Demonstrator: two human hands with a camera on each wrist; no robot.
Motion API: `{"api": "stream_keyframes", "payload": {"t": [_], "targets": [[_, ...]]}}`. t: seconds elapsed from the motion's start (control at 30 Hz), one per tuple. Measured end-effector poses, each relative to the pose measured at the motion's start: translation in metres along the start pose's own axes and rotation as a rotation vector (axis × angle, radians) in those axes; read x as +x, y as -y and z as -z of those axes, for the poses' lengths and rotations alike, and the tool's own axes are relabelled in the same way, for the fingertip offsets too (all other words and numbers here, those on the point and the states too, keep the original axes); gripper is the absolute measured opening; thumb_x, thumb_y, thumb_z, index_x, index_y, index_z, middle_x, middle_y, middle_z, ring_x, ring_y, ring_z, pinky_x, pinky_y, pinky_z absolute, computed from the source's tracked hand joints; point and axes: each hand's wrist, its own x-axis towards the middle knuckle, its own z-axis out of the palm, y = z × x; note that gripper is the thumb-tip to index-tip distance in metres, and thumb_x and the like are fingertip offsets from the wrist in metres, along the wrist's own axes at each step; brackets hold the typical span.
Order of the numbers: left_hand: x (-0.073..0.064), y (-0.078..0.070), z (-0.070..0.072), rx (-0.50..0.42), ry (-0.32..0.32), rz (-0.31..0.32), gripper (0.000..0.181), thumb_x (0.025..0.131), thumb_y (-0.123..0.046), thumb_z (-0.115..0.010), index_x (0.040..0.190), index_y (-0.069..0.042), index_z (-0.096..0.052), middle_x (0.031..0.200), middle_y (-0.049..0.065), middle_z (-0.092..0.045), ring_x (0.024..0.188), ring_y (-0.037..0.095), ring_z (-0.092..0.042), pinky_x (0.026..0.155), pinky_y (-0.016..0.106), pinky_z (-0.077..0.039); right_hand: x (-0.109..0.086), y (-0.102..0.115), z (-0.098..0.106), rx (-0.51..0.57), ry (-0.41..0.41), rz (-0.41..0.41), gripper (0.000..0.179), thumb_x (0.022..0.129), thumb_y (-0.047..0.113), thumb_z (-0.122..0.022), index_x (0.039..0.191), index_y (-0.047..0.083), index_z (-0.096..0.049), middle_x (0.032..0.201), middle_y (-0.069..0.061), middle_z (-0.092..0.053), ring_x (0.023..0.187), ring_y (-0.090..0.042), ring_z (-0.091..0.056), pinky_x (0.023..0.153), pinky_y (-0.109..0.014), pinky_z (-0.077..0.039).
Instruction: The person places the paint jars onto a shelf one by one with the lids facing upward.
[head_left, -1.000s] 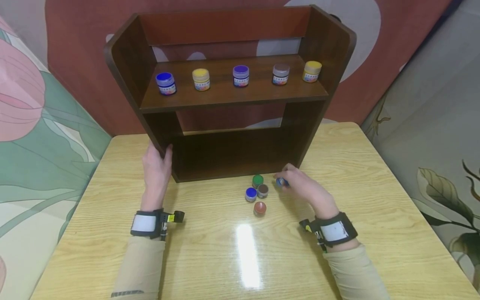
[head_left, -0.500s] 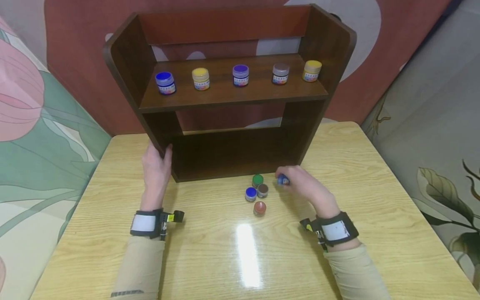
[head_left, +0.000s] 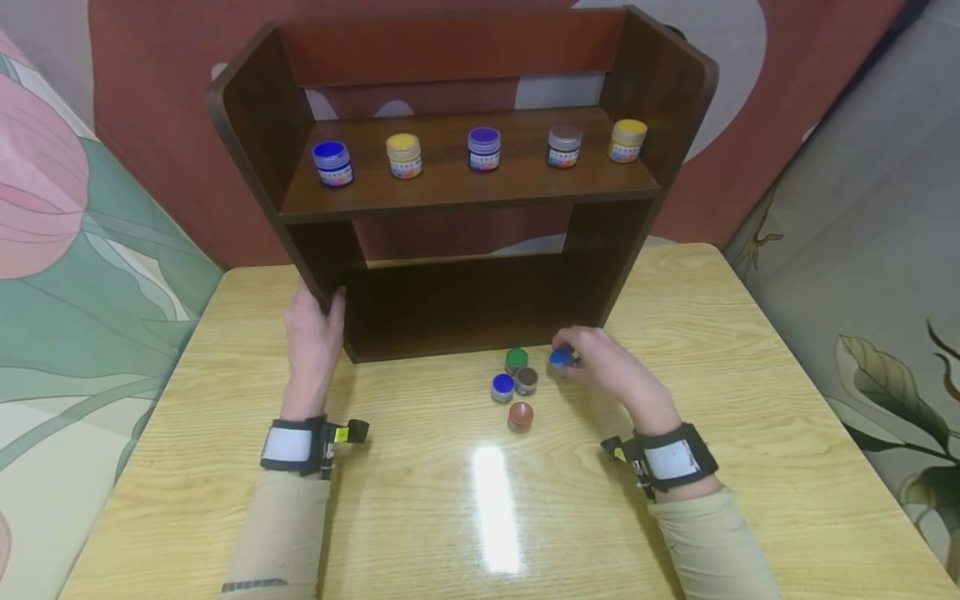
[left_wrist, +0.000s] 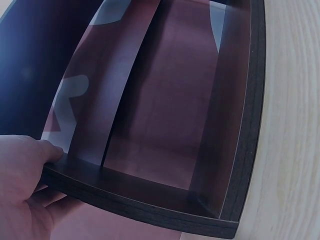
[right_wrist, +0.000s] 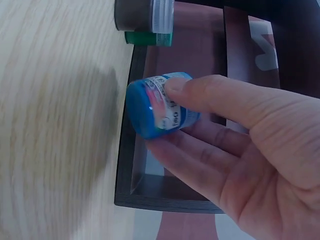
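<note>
My left hand [head_left: 311, 354] grips the left side panel of a dark brown wooden shelf [head_left: 465, 204], its thumb on the inner face in the left wrist view. Between thumb and fingers, my right hand [head_left: 615, 371] holds a small blue paint jar [right_wrist: 162, 106] with a white printed label, by the shelf's lower right front edge. That jar is tilted in the right wrist view. To its left on the table stand paint jars: a green one [head_left: 516, 360], a brown one [head_left: 527, 381], a dark blue one [head_left: 502, 387] and a reddish-brown one [head_left: 521, 416].
On the upper board a row of paint jars stands spaced out: a blue jar [head_left: 333, 163], a yellow jar [head_left: 404, 156], a purple jar [head_left: 483, 149], a grey-lidded jar [head_left: 564, 147] and another yellow jar [head_left: 627, 140]. Patterned cloth hangs behind the wooden table [head_left: 405, 500].
The blue jar has turned in my right hand, so its blue end now faces the head camera. My left hand and the other jars have stayed put.
</note>
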Motion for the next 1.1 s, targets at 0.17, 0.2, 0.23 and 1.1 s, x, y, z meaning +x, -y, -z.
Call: {"api": "stream_keyframes", "payload": {"t": [0.17, 0.2, 0.23, 1.1], "targets": [[0.0003, 0.0004, -0.0003, 0.003, -0.006, -0.001, 0.034, 0.098, -0.019, -0.062, 0.124, 0.003, -0.054, 0.116, 0.028, -0.066, 0.108, 0.047, -0.065, 0.091, 0.058, -0.054, 0.0001, -0.0014, -0.0015, -0.025, 0.022, -0.002, 0.036, 0.085, 0.008, -0.078, 0.119, -0.001, -0.069, 0.119, -0.019, -0.068, 0.112, -0.034, -0.064, 0.097, -0.048, -0.056], [0.0003, 0.0004, -0.0003, 0.003, -0.006, 0.000, 0.035, 0.098, -0.019, -0.062, 0.124, 0.003, -0.054, 0.115, 0.028, -0.066, 0.108, 0.047, -0.065, 0.090, 0.058, -0.054, 0.0002, -0.0018, -0.0018, -0.026, 0.024, -0.003, 0.036, 0.085, 0.009, -0.078, 0.119, -0.001, -0.069, 0.120, -0.019, -0.067, 0.112, -0.034, -0.064, 0.097, -0.048, -0.056], [0.0004, 0.0004, -0.0004, 0.004, -0.007, 0.002, 0.035, 0.098, -0.019, -0.063, 0.124, 0.003, -0.054, 0.115, 0.028, -0.066, 0.108, 0.047, -0.065, 0.090, 0.058, -0.054, 0.0006, -0.0024, -0.0023, -0.024, 0.024, -0.007, 0.035, 0.085, 0.009, -0.078, 0.118, 0.000, -0.069, 0.120, -0.019, -0.067, 0.112, -0.033, -0.064, 0.097, -0.048, -0.056], [0.0009, 0.0008, -0.0007, 0.006, -0.017, -0.010, 0.032, 0.098, -0.017, -0.063, 0.121, 0.003, -0.054, 0.113, 0.028, -0.067, 0.106, 0.048, -0.065, 0.089, 0.059, -0.054, 0.0032, -0.0077, -0.0077, -0.036, 0.033, 0.015, 0.029, 0.083, 0.008, -0.080, 0.111, 0.004, -0.071, 0.108, -0.012, -0.071, 0.100, -0.027, -0.065, 0.092, -0.045, -0.058]]}}
